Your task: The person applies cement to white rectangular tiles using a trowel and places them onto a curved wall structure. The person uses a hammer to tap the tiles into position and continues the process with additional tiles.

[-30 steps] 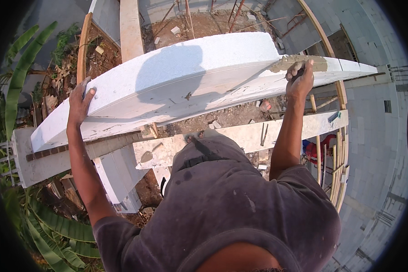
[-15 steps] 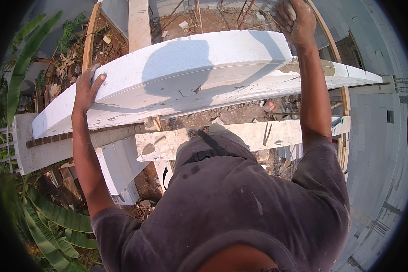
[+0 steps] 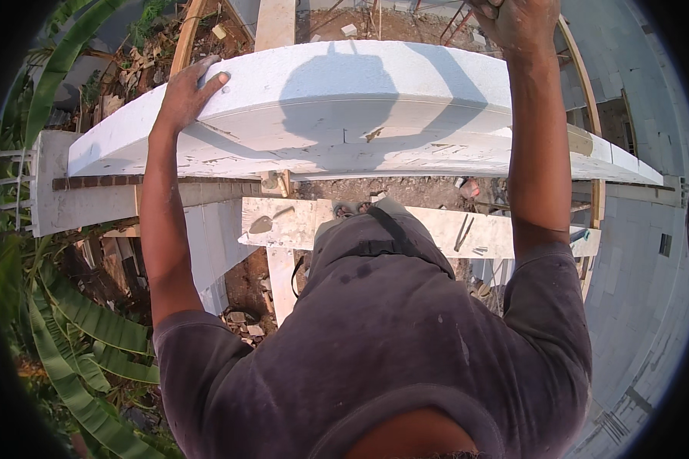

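Evidently, we find the long, white, straight-edged block wall (image 3: 344, 84) ahead, its long axis running left to right; the left hand (image 3: 187, 98), nearer, rests unclenched on its top; the right hand (image 3: 517, 21) is raised, fingers curled, contents indeterminable.

Block wall (image 3: 444, 80): left hand (image 3: 189, 96) on top, left of centre; plank walkway (image 3: 302, 218) before it; leaves (image 3: 63, 74) to its left.
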`<state>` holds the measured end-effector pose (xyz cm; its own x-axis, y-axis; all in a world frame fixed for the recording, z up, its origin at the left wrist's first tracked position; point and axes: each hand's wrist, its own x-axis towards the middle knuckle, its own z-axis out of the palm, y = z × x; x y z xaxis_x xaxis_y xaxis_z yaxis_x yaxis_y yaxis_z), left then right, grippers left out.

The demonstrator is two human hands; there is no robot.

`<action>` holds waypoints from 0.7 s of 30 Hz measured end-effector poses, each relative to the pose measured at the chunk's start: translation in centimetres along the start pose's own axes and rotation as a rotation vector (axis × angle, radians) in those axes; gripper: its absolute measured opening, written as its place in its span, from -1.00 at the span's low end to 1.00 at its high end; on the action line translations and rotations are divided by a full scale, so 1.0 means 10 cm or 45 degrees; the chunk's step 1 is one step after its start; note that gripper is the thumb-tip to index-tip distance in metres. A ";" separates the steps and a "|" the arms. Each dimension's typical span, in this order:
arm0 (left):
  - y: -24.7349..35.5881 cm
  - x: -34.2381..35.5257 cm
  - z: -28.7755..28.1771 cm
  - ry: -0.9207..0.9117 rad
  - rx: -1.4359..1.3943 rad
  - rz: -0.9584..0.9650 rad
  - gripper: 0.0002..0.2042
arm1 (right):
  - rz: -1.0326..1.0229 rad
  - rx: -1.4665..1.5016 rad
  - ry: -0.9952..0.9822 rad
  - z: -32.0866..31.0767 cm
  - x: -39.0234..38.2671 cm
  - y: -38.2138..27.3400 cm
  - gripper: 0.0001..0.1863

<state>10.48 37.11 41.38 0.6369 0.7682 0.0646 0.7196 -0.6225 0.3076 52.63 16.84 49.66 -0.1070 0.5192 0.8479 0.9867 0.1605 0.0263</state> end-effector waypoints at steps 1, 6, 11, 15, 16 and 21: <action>-0.01 0.00 0.01 0.003 0.007 -0.001 -0.25 | -0.011 0.003 0.107 0.11 0.09 -0.19 -0.63; 0.15 0.18 0.04 -0.056 -0.109 0.089 -0.29 | 0.948 1.332 -0.420 0.72 -0.19 -1.03 -0.33; -0.21 -0.04 0.11 -0.071 -0.224 -0.044 -0.24 | 0.510 1.334 -0.241 0.36 0.66 -1.35 -0.30; -0.03 0.21 0.05 -0.112 -0.152 -0.036 -0.22 | 1.098 1.475 -0.333 0.98 -0.11 -0.97 -0.36; -0.06 0.31 0.18 -0.133 -0.216 -0.025 -0.21 | 1.254 1.384 -0.475 0.84 -0.06 -1.01 -0.35; -0.07 0.31 0.21 -0.214 -0.300 -0.030 -0.21 | 1.084 1.327 -0.114 0.88 -0.40 -0.91 -0.29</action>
<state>12.51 39.60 39.41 0.6717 0.7343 -0.0977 0.6633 -0.5376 0.5206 43.03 20.73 41.36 0.4402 0.8222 0.3609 0.2023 0.3008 -0.9320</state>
